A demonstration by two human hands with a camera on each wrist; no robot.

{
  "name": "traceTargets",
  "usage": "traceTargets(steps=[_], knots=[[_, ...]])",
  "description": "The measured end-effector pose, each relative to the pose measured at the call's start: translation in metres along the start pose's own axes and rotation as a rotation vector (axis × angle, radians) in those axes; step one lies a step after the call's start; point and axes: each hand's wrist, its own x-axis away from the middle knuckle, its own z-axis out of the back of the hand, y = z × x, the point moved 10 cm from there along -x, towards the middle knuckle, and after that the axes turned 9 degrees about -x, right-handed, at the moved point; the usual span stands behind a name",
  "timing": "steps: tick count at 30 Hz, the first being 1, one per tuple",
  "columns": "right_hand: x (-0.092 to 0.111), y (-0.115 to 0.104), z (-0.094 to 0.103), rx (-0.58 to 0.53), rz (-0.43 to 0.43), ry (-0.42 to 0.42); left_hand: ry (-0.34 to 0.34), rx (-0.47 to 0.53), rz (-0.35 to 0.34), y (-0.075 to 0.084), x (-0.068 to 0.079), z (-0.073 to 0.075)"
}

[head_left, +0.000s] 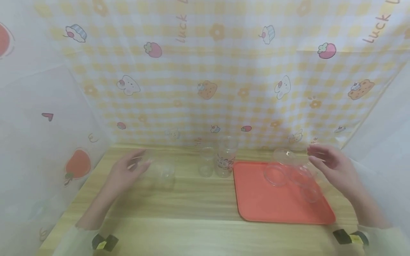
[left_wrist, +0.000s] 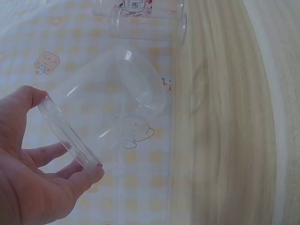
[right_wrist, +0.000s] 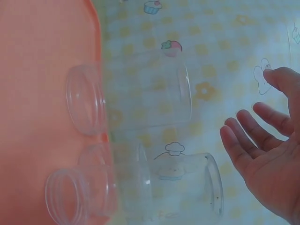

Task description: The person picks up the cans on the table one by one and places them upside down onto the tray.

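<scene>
My left hand (head_left: 126,170) grips a clear plastic jar (left_wrist: 110,108) by its rim, the thumb on one side and the fingers on the other. In the left wrist view the jar leans, its mouth towards the palm. My right hand (head_left: 334,169) has its fingers spread and holds nothing. It hovers beside several clear jars (right_wrist: 140,96) grouped on the orange tray (head_left: 266,202). In the right wrist view those jars stand with their threaded necks down on the tray, and the fingertips are apart from them.
Near the middle back of the wooden table (head_left: 192,206) stand a tall clear bottle with a printed label (head_left: 225,161) and a smaller clear jar (head_left: 206,161). A checked cloth (head_left: 179,78) hangs behind them. White sheets (head_left: 38,142) close off both sides.
</scene>
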Motion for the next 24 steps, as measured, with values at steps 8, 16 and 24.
traceTargets(steps=[8,16,24], knots=[[0.006,-0.003,-0.003,-0.062,0.029,0.017,0.009,0.012,0.052,0.002,0.009,0.009],[0.013,-0.003,-0.012,-0.177,0.027,-0.029,-0.014,0.035,0.066,-0.001,0.017,0.012],[0.02,0.005,-0.019,-0.196,-0.039,-0.023,0.009,0.058,0.079,0.001,0.022,0.016]])
